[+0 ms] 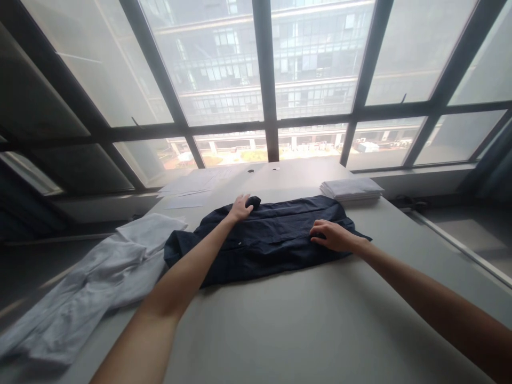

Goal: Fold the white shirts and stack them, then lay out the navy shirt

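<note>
A dark navy shirt point(276, 237) lies spread sideways across the white table, with a small pale button on its front. My left hand point(240, 207) is at its far edge, thumb and fingers closed round a raised bunch of the dark cloth. Over the right part of the shirt, my right hand point(330, 234) has its fingers curled toward the thumb, with dark cloth showing between them. The shirt's left end is rumpled and partly hidden behind my left forearm.
Crumpled white garments point(108, 261) hang over the left side of the table point(280, 330). A folded white stack point(352, 189) sits at the back right. Paper sheets point(190, 186) lie at the back left. Large windows point(312, 64) rise beyond the far edge.
</note>
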The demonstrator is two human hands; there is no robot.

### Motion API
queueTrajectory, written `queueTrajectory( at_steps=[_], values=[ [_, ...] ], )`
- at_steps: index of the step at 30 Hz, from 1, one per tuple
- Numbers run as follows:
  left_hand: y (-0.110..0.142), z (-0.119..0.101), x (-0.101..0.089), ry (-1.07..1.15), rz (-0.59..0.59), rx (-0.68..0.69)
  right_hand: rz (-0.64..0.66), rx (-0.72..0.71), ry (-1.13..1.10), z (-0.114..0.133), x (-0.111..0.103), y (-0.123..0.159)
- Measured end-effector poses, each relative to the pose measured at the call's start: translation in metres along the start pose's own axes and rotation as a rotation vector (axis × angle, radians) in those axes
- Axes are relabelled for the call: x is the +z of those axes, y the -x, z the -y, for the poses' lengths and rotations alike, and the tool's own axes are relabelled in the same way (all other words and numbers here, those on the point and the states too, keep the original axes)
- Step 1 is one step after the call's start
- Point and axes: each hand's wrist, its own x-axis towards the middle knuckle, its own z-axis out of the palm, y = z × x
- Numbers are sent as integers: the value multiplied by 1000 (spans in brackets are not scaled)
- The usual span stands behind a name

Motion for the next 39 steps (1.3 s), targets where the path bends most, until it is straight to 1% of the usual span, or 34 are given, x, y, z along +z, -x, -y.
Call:
queueTrajectory(
  at_steps=[3,5,6,7,9,12,14,17,22,25,27,29,31,32,33,34,35,37,38,39],
  values=[
    [28,-11,1,48,135,213,-10,-27,-4,-1,-3,10],
    [52,-9,-4,77,202,369,-52,-47,-18,4,-6,15],
    [65,-5,-7,78,219,424,-75,-60,-20,8,-7,18],
    [78,0,-12,66,232,447,-96,-75,-17,13,-9,21],
    [106,10,-23,26,260,427,-111,-105,2,25,-12,30],
    [144,23,-44,29,339,402,-70,-141,43,42,-16,49],
    [165,25,-57,83,377,412,-40,-153,71,51,-18,62],
    [187,23,-76,140,397,431,12,-137,87,60,-18,80],
    [220,6,-101,101,377,423,106,-67,31,73,-18,100],
    [248,-11,-116,77,410,411,142,-46,-57,78,-19,109],
    [268,-24,-126,71,457,392,182,-38,-127,78,-21,112],
    [286,-36,-136,81,534,371,229,-26,-181,75,-20,112],
    [297,-46,-143,102,623,366,207,-2,-167,73,-17,110],
    [300,-48,-144,109,641,365,158,13,-134,72,-15,108],
    [300,-48,-143,111,620,358,95,25,-96,72,-12,106],
    [299,-46,-139,105,555,340,30,30,-64,72,-9,103],
    [297,-43,-133,95,460,313,-27,26,-45,73,-5,101],
    [290,-33,-116,77,281,255,-97,-14,-41,76,2,96],
    [287,-29,-105,77,242,234,-117,-42,-43,77,5,95],
    [285,-25,-95,82,247,225,-133,-72,-43,78,9,94]
  ],
)
